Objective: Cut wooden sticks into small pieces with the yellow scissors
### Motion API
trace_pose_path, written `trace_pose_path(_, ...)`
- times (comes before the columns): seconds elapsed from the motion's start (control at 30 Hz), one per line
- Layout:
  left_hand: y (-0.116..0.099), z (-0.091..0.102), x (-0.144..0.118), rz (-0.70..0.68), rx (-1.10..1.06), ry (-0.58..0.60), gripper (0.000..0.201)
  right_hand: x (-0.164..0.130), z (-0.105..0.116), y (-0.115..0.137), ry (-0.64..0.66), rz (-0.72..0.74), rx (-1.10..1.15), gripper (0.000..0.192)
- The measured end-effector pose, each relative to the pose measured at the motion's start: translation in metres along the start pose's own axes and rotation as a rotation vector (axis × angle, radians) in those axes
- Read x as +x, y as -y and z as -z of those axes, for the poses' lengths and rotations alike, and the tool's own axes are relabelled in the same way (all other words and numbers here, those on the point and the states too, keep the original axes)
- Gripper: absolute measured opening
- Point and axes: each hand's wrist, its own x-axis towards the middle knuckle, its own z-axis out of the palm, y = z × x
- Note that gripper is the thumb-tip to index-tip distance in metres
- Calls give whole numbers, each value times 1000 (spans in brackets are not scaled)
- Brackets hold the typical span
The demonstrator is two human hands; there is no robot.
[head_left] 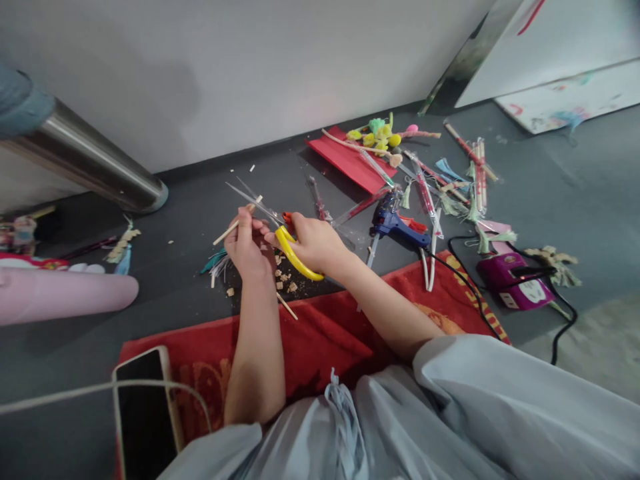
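Note:
My left hand (246, 243) pinches a thin wooden stick (235, 227) that slants up to the right above the dark floor. My right hand (313, 241) grips yellow-handled scissors (295, 257); their blades (253, 199) are apart and point up-left, straddling the stick's upper end. Small cut wood bits (285, 280) lie on the floor just below both hands. Another stick (287, 306) lies near my left wrist.
A blue glue gun (395, 223) and a purple power strip (515, 285) with black cables lie to the right. Red paper (350, 163), pompoms and tasselled sticks are scattered behind. A phone (145, 407) rests on the red cloth (320, 340). A metal pole (95, 167) and a pink roll (65, 293) are at left.

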Motion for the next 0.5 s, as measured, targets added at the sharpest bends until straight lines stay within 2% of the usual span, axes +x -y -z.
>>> trace_pose_path(0.2, -4, -3, -3, 13, -22, -45, 29, 1, -10, -4, -119, 104, 3, 70)
trace_pose_path(0.5, -3, 1, -2, 22, -46, 27, 35, 1, -14, -6, -166, 151, 14, 73)
